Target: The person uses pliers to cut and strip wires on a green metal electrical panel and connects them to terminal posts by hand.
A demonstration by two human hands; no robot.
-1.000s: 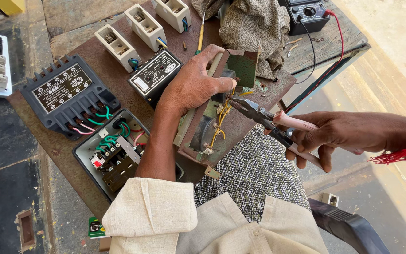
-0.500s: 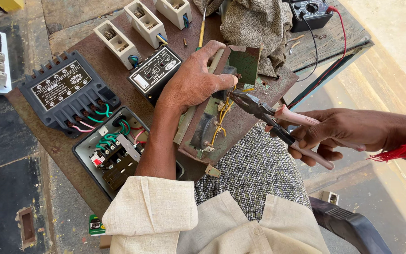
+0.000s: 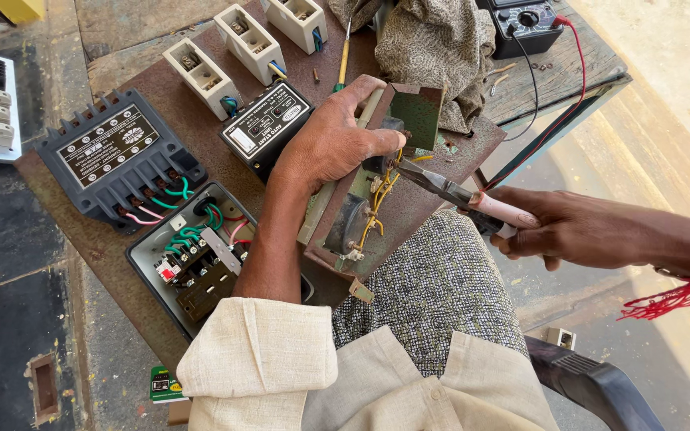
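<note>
My left hand [image 3: 337, 140] grips the top of a rusty metal panel [image 3: 409, 203] that leans on my knee; yellow wires [image 3: 377, 203] and a round dark part are mounted on it. My right hand [image 3: 573, 227] holds pink-handled long-nose pliers [image 3: 461, 195]. The pliers' jaws point left and meet the yellow wiring just below my left thumb. A red thread is tied at my right wrist.
On the rusty board lie a black finned box [image 3: 113, 156], an opened switch box with coloured wires [image 3: 197, 255], a small black unit [image 3: 269, 124], white fuse holders [image 3: 225, 48], a screwdriver [image 3: 343, 56], a cloth [image 3: 433, 40] and a multimeter [image 3: 525, 20].
The pliers have shifted slightly along the yellow wires near my left thumb. My left hand keeps the same grip on the panel.
</note>
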